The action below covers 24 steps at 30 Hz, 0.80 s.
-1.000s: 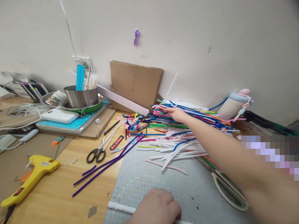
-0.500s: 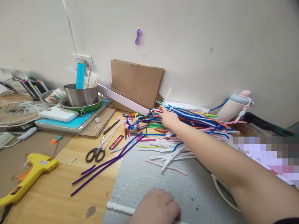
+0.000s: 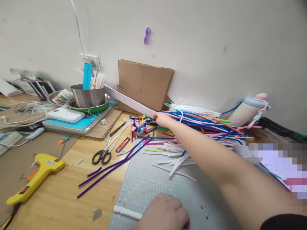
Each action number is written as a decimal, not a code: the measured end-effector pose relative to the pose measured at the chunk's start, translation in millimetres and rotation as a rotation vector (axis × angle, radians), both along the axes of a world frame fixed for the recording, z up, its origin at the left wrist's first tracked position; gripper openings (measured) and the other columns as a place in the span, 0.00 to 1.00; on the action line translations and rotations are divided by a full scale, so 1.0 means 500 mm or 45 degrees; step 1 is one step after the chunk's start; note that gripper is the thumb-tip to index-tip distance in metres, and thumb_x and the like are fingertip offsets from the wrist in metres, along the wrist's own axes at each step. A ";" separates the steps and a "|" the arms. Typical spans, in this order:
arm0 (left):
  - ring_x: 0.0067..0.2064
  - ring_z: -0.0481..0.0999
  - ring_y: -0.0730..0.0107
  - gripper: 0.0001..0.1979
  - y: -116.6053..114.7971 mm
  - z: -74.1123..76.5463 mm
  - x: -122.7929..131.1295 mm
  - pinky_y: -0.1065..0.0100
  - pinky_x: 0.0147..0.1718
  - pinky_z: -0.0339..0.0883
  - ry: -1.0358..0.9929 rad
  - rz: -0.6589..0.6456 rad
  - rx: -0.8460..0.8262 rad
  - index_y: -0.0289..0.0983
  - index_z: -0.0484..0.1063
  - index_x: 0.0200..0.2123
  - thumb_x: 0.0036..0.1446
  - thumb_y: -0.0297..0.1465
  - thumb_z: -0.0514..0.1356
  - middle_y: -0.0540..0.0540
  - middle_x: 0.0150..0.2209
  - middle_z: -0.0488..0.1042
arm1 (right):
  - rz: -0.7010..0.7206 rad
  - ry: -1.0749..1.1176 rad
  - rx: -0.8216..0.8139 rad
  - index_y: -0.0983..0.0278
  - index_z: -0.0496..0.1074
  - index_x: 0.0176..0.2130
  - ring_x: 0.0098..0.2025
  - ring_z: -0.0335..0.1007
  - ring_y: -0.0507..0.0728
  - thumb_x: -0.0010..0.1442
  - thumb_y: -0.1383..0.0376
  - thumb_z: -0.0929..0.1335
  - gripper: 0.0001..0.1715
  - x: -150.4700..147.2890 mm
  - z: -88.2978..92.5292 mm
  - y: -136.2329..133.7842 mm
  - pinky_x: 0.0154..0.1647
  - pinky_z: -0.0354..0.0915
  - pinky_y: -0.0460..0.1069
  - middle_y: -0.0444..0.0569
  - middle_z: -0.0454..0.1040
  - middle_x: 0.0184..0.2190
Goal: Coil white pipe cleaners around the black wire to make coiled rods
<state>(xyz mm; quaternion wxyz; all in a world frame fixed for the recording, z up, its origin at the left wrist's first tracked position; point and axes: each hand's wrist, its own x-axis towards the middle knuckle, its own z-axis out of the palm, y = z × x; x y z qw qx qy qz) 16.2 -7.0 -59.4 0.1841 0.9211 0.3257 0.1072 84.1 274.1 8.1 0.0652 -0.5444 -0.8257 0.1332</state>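
My left hand (image 3: 165, 212) rests with curled fingers on the grey cutting mat (image 3: 137, 179), over a fuzzy white pipe cleaner (image 3: 127, 212) that sticks out on its left. My right hand (image 3: 163, 120) reaches far forward to the left end of a heap of coloured pipe cleaners (image 3: 203, 119). Its fingers are curled at the lower end of a long white strip (image 3: 129, 100); what lies in them is hidden. Just left of it sits a small multicoloured pipe-cleaner piece (image 3: 139, 127). Several purple pipe cleaners (image 3: 103, 175) lie across the mat's left edge.
Black-handled scissors (image 3: 102, 157) and a red-and-black packet (image 3: 122, 144) lie left of the mat. A yellow glue gun (image 3: 35, 177) is at the left. Behind stand a metal pot (image 3: 88, 96) and cardboard sheets (image 3: 145, 84). A bottle (image 3: 247, 108) leans at the right.
My right hand has moved left and slightly down, from among the pipe cleaners to the strip's end. The view has shifted a little left. My left hand stays on the mat.
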 end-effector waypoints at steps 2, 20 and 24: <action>0.32 0.72 0.69 0.05 0.000 0.000 0.000 0.70 0.30 0.59 0.009 0.009 0.007 0.40 0.72 0.30 0.52 0.34 0.63 0.51 0.28 0.74 | -0.041 -0.017 -0.013 0.66 0.67 0.47 0.44 0.68 0.56 0.62 0.61 0.64 0.15 -0.011 -0.021 0.015 0.43 0.67 0.55 0.51 0.69 0.46; 0.32 0.71 0.69 0.05 0.003 0.009 0.007 0.69 0.27 0.56 0.091 -0.020 0.002 0.38 0.72 0.30 0.53 0.34 0.63 0.49 0.28 0.75 | -0.094 -0.310 0.142 0.67 0.65 0.50 0.46 0.68 0.57 0.62 0.61 0.65 0.18 -0.018 -0.044 0.056 0.44 0.67 0.56 0.53 0.67 0.48; 0.32 0.71 0.68 0.06 0.005 0.016 0.007 0.68 0.27 0.56 0.158 -0.030 -0.034 0.38 0.72 0.31 0.54 0.35 0.62 0.49 0.29 0.75 | -0.098 -0.394 0.126 0.67 0.66 0.50 0.46 0.68 0.57 0.62 0.61 0.65 0.18 -0.024 -0.049 0.057 0.45 0.66 0.56 0.53 0.67 0.48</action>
